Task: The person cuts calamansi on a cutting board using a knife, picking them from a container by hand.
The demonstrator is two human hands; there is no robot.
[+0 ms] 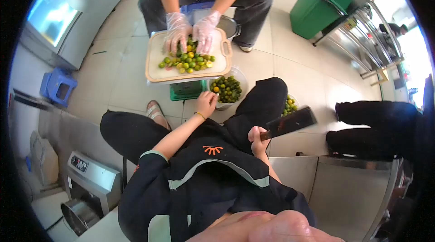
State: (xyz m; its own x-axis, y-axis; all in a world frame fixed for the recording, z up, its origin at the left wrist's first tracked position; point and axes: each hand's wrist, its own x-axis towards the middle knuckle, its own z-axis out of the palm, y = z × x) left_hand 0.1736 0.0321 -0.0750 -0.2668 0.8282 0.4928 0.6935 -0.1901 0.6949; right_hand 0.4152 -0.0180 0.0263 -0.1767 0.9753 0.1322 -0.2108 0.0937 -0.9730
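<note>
My right hand (pixel 258 141) grips the wooden handle of a cleaver (pixel 292 122), its broad dark blade pointing out to the right. My left hand (pixel 207 104) is at the near left rim of a white bucket (pixel 243 81), fingers drawn together; what they hold, if anything, is too small to make out. Small green and orange citrus fruits (pixel 230 88) fill much of the bucket. Beyond it is a cutting board (pixel 154 67) with a pile of whole and cut small citrus fruits (pixel 192 64). Another person's two gloved hands (pixel 179 33) rest on that pile.
Below the board is a green scale (pixel 186 88). More citrus (pixel 289 105) lies right of my knee, partly behind the cleaver. A green bin (pixel 312 10) and metal rack (pixel 367 38) stand at right; a blue stool (pixel 59 87) is at left. Another person's dark-trousered legs (pixel 371 126) are at right.
</note>
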